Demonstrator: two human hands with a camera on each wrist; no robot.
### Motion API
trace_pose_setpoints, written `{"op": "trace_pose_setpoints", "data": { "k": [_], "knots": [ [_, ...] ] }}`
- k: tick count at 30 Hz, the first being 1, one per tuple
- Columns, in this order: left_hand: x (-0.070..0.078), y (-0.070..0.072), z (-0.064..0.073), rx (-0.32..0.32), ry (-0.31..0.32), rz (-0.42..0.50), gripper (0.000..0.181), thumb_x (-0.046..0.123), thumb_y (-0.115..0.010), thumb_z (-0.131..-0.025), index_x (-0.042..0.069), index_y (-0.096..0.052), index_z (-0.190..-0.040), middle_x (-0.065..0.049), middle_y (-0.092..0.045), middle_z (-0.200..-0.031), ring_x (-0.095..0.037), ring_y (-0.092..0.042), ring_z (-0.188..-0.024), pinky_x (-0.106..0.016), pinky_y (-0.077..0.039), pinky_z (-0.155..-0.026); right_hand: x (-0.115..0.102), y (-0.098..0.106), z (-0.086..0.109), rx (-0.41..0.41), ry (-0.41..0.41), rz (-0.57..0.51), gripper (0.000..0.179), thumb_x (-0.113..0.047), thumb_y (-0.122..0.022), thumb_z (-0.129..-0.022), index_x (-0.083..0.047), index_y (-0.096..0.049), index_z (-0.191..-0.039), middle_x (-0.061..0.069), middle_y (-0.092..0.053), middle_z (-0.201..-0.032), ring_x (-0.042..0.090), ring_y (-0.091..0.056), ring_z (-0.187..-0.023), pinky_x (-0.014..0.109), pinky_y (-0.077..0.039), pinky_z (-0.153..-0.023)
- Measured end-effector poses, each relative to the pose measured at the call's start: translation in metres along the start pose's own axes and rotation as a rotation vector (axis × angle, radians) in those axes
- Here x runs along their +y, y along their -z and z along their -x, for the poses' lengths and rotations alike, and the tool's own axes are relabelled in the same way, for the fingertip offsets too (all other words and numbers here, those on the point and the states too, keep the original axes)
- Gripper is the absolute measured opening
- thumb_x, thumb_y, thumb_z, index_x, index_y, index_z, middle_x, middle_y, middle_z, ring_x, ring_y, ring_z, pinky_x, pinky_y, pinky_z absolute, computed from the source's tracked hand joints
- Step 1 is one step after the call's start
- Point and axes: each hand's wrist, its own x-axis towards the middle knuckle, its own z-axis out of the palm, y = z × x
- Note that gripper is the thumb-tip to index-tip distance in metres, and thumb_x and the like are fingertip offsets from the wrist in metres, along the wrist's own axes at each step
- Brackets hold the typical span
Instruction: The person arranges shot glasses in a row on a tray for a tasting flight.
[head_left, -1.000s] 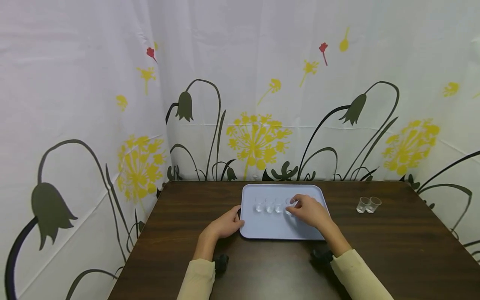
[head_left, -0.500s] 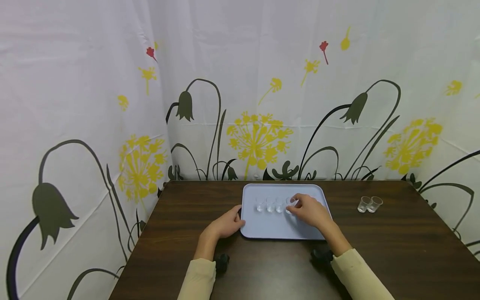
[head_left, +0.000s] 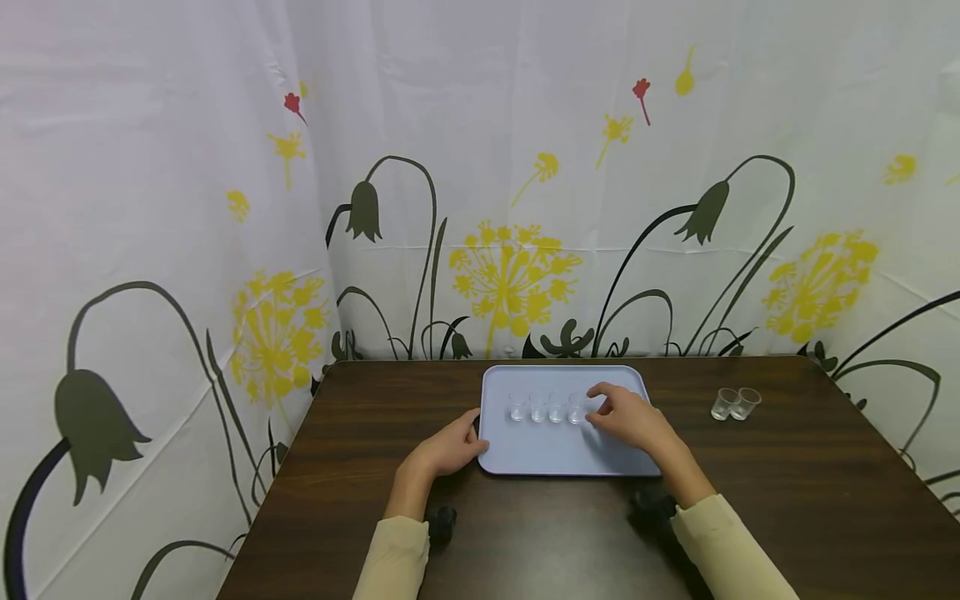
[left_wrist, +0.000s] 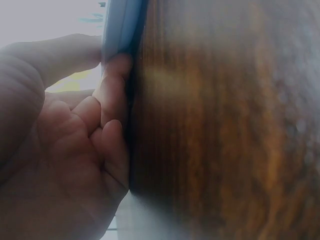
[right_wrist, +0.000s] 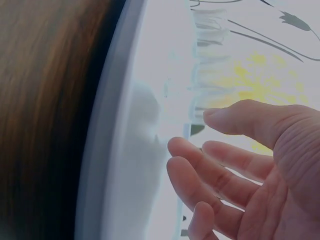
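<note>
A pale blue tray (head_left: 525, 457) lies on the dark wooden table with a row of several small clear shot glasses (head_left: 557, 412) standing across it. My left hand (head_left: 450, 446) grips the tray's left edge; in the left wrist view, thumb on top and fingertips under the tray rim (left_wrist: 122, 30). Over the tray's right side, my right hand (head_left: 632, 417) is just right of the rightmost shot glass (head_left: 576, 413), holding nothing. In the right wrist view, the right hand (right_wrist: 235, 175) has its thumb and fingers spread apart beside the glasses.
Two more clear shot glasses (head_left: 735, 403) stand side by side on the table (head_left: 780, 483), to the right of the tray. A white curtain (head_left: 480, 100) with flower prints hangs behind the table's far edge and along its left side.
My right hand has let go of the rightmost shot glass on the tray and drawn slightly right of it. The left hand has kept its grip on the tray's edge.
</note>
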Motion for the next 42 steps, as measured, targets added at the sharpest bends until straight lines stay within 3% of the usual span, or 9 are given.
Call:
{"op": "trace_pose_setpoints", "data": {
  "k": [2,8,16,18,20,25,30,32,42],
  "knots": [
    [0.011,0.001,0.006,0.008,0.022,0.011,0.068,0.013,-0.066,-0.103,-0.008,-0.036,-0.16,-0.002,-0.053,-0.077,-0.016,-0.047,-0.065,-0.028,-0.038,-0.061,0.003,0.002,0.003,0.003,-0.011,0.007,0.044,-0.032,-0.075,-0.098,-0.013,-0.068,-0.137,0.006,-0.08,-0.107,0.017,-0.071,-0.086,0.04,-0.052,-0.07],
    [0.015,0.0,0.008,0.019,0.055,-0.016,0.065,0.013,-0.065,-0.104,-0.005,-0.038,-0.161,-0.001,-0.053,-0.077,-0.015,-0.047,-0.067,-0.027,-0.037,-0.063,0.012,0.014,0.015,0.019,-0.037,0.018,0.043,-0.037,-0.072,-0.101,-0.012,-0.068,-0.137,0.009,-0.08,-0.111,0.02,-0.073,-0.089,0.042,-0.053,-0.069],
    [-0.003,0.002,0.001,0.003,-0.024,-0.016,0.063,0.019,-0.061,-0.106,-0.009,-0.038,-0.158,0.0,-0.054,-0.077,-0.014,-0.048,-0.066,-0.028,-0.039,-0.062,0.03,0.04,0.029,0.074,-0.04,0.002,0.047,-0.037,-0.069,-0.104,-0.006,-0.066,-0.139,0.019,-0.077,-0.115,0.025,-0.073,-0.089,0.043,-0.055,-0.07],
    [-0.002,0.0,0.002,0.003,-0.018,-0.012,0.063,0.019,-0.062,-0.106,-0.008,-0.038,-0.158,0.0,-0.053,-0.077,-0.014,-0.047,-0.066,-0.028,-0.038,-0.062,0.038,0.045,0.031,0.094,-0.031,-0.002,0.048,-0.037,-0.068,-0.104,-0.005,-0.066,-0.139,0.019,-0.077,-0.116,0.026,-0.074,-0.092,0.043,-0.056,-0.072],
    [0.012,0.001,0.007,0.003,0.035,0.011,0.066,0.013,-0.067,-0.102,-0.009,-0.039,-0.158,-0.002,-0.053,-0.077,-0.015,-0.048,-0.066,-0.028,-0.038,-0.063,0.047,0.049,0.033,0.102,-0.02,-0.015,0.047,-0.036,-0.068,-0.104,-0.003,-0.066,-0.137,0.019,-0.078,-0.117,0.028,-0.075,-0.095,0.046,-0.057,-0.074],
    [0.013,0.001,0.006,0.0,0.06,0.009,0.069,0.014,-0.069,-0.101,-0.007,-0.038,-0.159,-0.001,-0.053,-0.077,-0.015,-0.048,-0.067,-0.028,-0.039,-0.064,0.063,0.062,0.036,0.103,-0.031,-0.055,0.044,-0.033,-0.067,-0.106,-0.001,-0.066,-0.136,0.02,-0.079,-0.113,0.028,-0.076,-0.094,0.046,-0.058,-0.074],
    [0.01,0.005,0.007,-0.007,0.007,0.007,0.071,0.017,-0.068,-0.101,-0.011,-0.036,-0.158,0.0,-0.054,-0.077,-0.014,-0.049,-0.067,-0.027,-0.04,-0.062,0.079,0.073,0.038,0.135,-0.089,-0.029,0.051,-0.04,-0.064,-0.107,-0.003,-0.062,-0.141,0.021,-0.076,-0.118,0.03,-0.074,-0.095,0.05,-0.054,-0.074],
    [-0.003,0.003,0.001,-0.006,-0.029,-0.02,0.071,0.021,-0.066,-0.104,-0.012,-0.035,-0.158,0.0,-0.054,-0.078,-0.014,-0.049,-0.067,-0.028,-0.04,-0.061,0.085,0.076,0.038,0.149,-0.122,-0.009,0.054,-0.044,-0.062,-0.107,-0.005,-0.06,-0.144,0.023,-0.074,-0.123,0.034,-0.073,-0.1,0.055,-0.052,-0.076],
    [0.018,0.001,0.01,0.004,0.034,-0.015,0.068,0.012,-0.066,-0.102,-0.01,-0.036,-0.159,-0.001,-0.053,-0.077,-0.014,-0.046,-0.067,-0.027,-0.037,-0.064,0.107,0.085,0.044,0.23,-0.237,0.008,0.068,-0.054,-0.055,-0.107,-0.008,-0.047,-0.156,0.026,-0.067,-0.132,0.048,-0.067,-0.11,0.061,-0.048,-0.076]
  ]
}}
